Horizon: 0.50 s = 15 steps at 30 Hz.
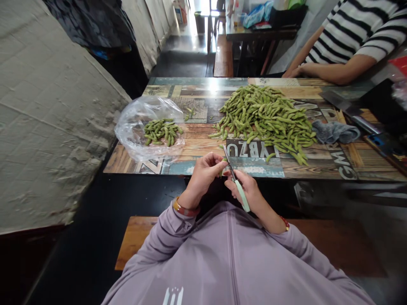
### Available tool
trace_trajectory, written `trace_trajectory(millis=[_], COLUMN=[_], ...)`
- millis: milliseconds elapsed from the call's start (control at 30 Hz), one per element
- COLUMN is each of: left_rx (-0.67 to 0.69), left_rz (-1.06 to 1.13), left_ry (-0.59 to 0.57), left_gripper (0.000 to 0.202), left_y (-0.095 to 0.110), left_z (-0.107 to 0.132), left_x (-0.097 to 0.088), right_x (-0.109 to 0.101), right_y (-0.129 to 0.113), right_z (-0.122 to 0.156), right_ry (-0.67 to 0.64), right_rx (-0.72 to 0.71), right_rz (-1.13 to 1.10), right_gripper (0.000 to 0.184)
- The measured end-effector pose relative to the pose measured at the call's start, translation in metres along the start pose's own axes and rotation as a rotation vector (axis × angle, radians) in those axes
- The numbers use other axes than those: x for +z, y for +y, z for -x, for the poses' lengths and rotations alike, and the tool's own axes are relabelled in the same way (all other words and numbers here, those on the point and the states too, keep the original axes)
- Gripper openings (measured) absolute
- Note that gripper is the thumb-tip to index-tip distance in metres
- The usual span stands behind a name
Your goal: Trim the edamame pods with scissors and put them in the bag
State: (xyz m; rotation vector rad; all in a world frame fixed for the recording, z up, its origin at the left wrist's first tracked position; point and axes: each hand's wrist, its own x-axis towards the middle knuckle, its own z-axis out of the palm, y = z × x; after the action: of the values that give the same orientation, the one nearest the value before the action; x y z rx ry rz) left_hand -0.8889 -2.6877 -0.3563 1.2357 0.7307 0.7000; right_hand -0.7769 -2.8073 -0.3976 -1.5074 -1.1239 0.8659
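My left hand (203, 173) is closed in a pinch on a green bean pod (224, 161) at the table's near edge. My right hand (246, 189) grips scissors (235, 180) with pale green handles, the blades pointing up beside the pod. A large heap of green pods (267, 116) lies on the table just beyond my hands. To the left, a clear plastic bag (140, 127) lies open with a small pile of pods (162, 131) in it.
The patterned wooden table (318, 163) has a grey cloth (335, 132) right of the heap. Another person in a striped shirt (359, 29) rests an arm on the far right edge. A wooden bench (136, 237) sits under me; a wall runs along the left.
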Motion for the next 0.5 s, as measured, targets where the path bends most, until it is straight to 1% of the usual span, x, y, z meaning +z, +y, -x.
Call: trace_trajectory(millis=[100, 233, 500], left_rx=[-0.02, -0.082, -0.056], left_rz=[0.144, 0.324, 0.416], left_ry=[0.036, 0.094, 0.184], left_gripper=[0.031, 0.04, 0.04], left_y=[0.0018, 0.0038, -0.0014], left_z=[-0.0025, -0.0026, 0.0046], left_x=[-0.0018, -0.0041, -0.0011], right_x=[-0.0005, -0.0008, 0.0028], right_y=[0.0003, -0.0005, -0.0041], right_z=[0.0011, 0.004, 0.0061], right_ry=[0.022, 0.028, 0.025], right_rx=[0.065, 0.045, -0.024], right_rz=[-0.061, -0.09, -0.009], right_gripper=[0.04, 0.043, 0.039])
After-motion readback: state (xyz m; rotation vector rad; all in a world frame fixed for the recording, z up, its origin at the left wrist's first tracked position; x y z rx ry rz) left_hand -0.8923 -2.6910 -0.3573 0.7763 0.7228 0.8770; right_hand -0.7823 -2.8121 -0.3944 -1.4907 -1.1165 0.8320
